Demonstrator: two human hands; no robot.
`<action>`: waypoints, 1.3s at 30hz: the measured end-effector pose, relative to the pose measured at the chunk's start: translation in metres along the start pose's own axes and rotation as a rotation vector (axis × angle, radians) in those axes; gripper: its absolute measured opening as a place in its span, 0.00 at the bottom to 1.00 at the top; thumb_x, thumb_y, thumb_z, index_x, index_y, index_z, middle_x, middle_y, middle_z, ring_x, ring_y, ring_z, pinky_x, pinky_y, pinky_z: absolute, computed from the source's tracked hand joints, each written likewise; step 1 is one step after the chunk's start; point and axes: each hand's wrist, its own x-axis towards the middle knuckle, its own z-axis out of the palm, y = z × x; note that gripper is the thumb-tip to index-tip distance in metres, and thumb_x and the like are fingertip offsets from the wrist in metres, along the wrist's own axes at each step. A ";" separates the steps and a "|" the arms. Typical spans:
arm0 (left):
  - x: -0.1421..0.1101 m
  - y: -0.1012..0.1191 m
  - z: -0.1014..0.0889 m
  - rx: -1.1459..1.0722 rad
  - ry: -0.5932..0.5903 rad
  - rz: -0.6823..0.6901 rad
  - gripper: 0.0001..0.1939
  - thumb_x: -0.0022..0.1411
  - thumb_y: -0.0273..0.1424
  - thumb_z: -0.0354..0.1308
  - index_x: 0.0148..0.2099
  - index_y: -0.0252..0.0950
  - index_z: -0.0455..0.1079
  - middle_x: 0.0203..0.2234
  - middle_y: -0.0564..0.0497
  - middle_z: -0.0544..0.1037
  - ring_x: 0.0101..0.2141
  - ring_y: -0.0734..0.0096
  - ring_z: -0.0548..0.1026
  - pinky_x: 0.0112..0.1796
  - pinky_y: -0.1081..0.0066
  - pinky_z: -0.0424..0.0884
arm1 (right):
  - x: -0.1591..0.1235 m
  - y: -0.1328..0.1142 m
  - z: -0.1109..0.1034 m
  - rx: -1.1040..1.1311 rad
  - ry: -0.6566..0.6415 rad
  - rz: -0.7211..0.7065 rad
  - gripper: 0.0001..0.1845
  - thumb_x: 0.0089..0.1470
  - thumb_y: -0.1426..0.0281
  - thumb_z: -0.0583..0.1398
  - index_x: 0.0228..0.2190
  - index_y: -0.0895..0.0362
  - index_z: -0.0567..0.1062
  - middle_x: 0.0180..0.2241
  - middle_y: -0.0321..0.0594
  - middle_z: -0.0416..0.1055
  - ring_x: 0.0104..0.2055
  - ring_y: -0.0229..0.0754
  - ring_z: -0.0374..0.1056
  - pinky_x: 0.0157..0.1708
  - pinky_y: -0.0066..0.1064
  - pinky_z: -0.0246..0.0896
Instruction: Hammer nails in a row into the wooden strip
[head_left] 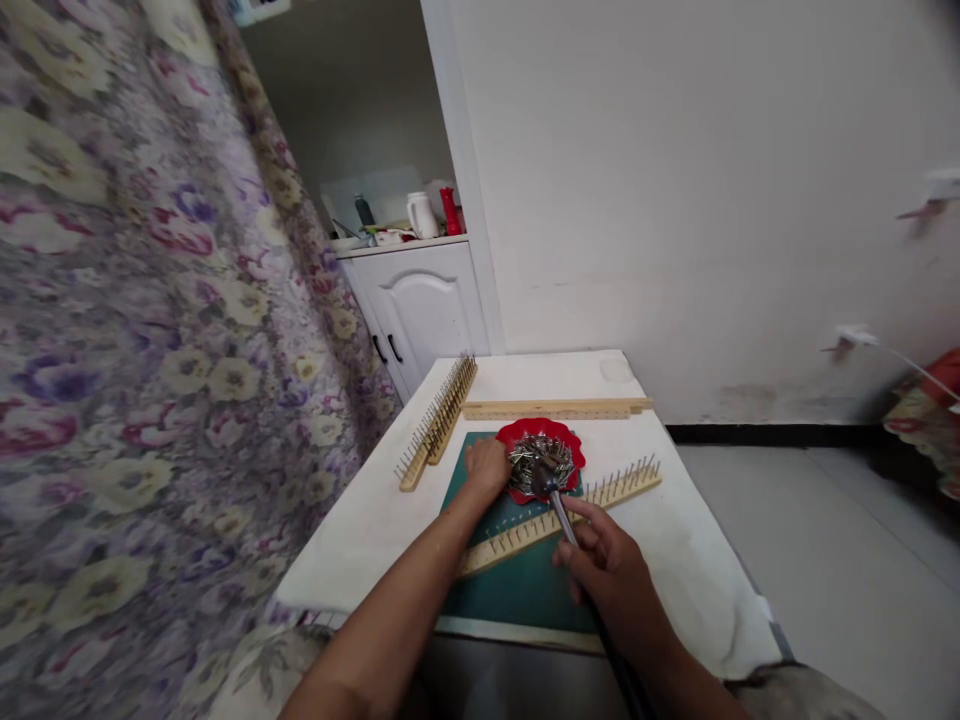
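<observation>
My right hand [604, 555] is wrapped round the shaft of a hammer [562, 515], whose metal head is over the red scalloped dish [574, 440]. Loose nails [529, 460] fill that dish. At its left rim is my left hand [489, 465], back upward and fingers curled; its fingertips are hidden, so anything in them cannot be made out. Below the dish a wooden strip [499, 547] lies slantwise across the green mat [525, 590], with nails standing along it. The hammer crosses in front of this strip.
On the white-covered table [360, 550], nail-studded wooden strips [442, 430] lie at the left. Plain wooden strips [555, 409] lie behind the dish. A floral curtain [187, 350] hangs at left; a white cabinet [427, 310] and wall stand beyond the table.
</observation>
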 end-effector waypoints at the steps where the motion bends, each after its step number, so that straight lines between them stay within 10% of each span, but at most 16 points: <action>1: -0.001 0.000 0.000 -0.011 -0.002 -0.004 0.11 0.57 0.26 0.51 0.35 0.29 0.74 0.36 0.36 0.77 0.42 0.52 0.72 0.42 0.60 0.63 | 0.000 0.000 0.000 0.002 0.005 0.004 0.24 0.50 0.66 0.60 0.49 0.58 0.66 0.23 0.31 0.69 0.14 0.32 0.59 0.13 0.23 0.53; 23: -0.046 -0.024 -0.027 -0.552 0.280 0.191 0.06 0.53 0.23 0.50 0.29 0.35 0.67 0.26 0.53 0.71 0.30 0.71 0.68 0.32 0.74 0.60 | 0.001 0.002 -0.001 -0.031 0.013 -0.038 0.24 0.50 0.68 0.59 0.49 0.60 0.66 0.22 0.31 0.69 0.15 0.33 0.58 0.15 0.24 0.52; 39: -0.181 0.010 -0.052 -0.912 0.169 0.397 0.07 0.61 0.28 0.51 0.32 0.36 0.69 0.27 0.51 0.68 0.28 0.73 0.67 0.30 0.75 0.61 | 0.000 0.009 0.002 0.088 0.057 -0.086 0.28 0.46 0.70 0.63 0.49 0.59 0.65 0.21 0.29 0.66 0.15 0.32 0.55 0.14 0.23 0.52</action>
